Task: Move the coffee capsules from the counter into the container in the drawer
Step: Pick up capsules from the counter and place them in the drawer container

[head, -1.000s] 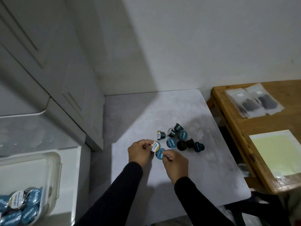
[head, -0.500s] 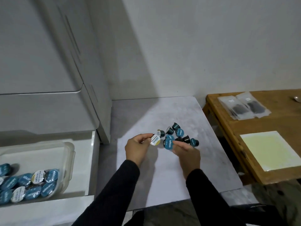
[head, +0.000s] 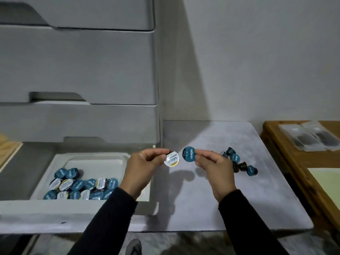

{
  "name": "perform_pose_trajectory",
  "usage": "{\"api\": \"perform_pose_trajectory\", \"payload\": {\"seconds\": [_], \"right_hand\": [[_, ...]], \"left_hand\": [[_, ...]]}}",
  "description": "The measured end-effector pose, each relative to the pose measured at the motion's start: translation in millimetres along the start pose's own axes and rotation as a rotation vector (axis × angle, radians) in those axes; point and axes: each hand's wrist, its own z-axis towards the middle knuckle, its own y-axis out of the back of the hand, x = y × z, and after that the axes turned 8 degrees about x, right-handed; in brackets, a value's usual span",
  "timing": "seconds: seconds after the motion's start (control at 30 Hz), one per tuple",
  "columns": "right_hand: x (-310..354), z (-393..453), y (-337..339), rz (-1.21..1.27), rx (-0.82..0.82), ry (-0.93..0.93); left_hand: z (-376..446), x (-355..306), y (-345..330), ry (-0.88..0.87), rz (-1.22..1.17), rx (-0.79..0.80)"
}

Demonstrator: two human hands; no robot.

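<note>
My left hand (head: 142, 169) pinches a white-lidded capsule (head: 172, 159) above the counter's left edge. Just to its right, my right hand (head: 214, 167) holds a blue-lidded capsule (head: 189, 154), lid facing me. Behind my right hand, several dark capsules with blue lids (head: 241, 163) lie in a loose cluster on the grey counter (head: 211, 199). Lower left, the open drawer (head: 73, 212) holds a clear plastic container (head: 95, 157) with many blue and white capsules (head: 81, 186) inside.
Grey closed drawer fronts (head: 79, 70) stack above the open drawer. A wooden table (head: 287, 155) at the right carries clear packets (head: 311, 138) and a pale yellow sheet (head: 327, 179). A shoe (head: 134, 247) shows on the floor below.
Both hands lifted their capsules off the counter and shifted left toward the drawer. The view swung left, bringing the open drawer and container more fully into sight.
</note>
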Motion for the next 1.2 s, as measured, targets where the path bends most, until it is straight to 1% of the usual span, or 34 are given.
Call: {"api": "perform_pose_trajectory", "payload": {"seconds": [0.13, 0.27, 0.33, 0.4, 0.5, 0.6, 0.73, 0.83, 1.0, 1.2], "right_hand": [[-1.6, -0.4, -58.8, -0.139, 0.183, -0.035], [-12.8, 10.0, -122.6, -0.248, 0.353, -0.095], [-22.4, 18.5, -159.2, -0.300, 0.421, -0.116], [-35.8, 28.5, -194.2, -0.375, 0.472, -0.134], [-58.4, 42.7, -237.1, -0.493, 0.497, -0.169], [-74.9, 54.0, -263.8, -0.612, 0.460, -0.226], [-86.0, 59.3, -280.9, -0.683, 0.422, -0.274], [-91.8, 61.6, -287.0, -0.712, 0.380, -0.292], [-100.8, 66.1, -291.2, -0.721, 0.384, -0.316], [-108.7, 69.5, -294.6, -0.714, 0.409, -0.363]], "left_hand": [[-3.2, 3.0, 79.1, 0.020, 0.186, -0.017], [3.2, 17.3, 159.7, 0.063, 0.443, -0.027], [9.6, 27.4, 199.5, 0.113, 0.531, -0.001], [18.4, 38.1, 234.3, 0.154, 0.564, 0.037], [34.1, 54.2, 270.9, 0.197, 0.591, 0.122], [49.3, 69.7, 289.3, 0.232, 0.611, 0.193], [62.3, 88.6, 295.1, 0.274, 0.599, 0.295], [68.9, 98.7, 295.2, 0.308, 0.573, 0.350], [76.2, 110.8, 298.8, 0.330, 0.611, 0.412], [76.9, 119.6, 304.0, 0.346, 0.582, 0.454]]}}
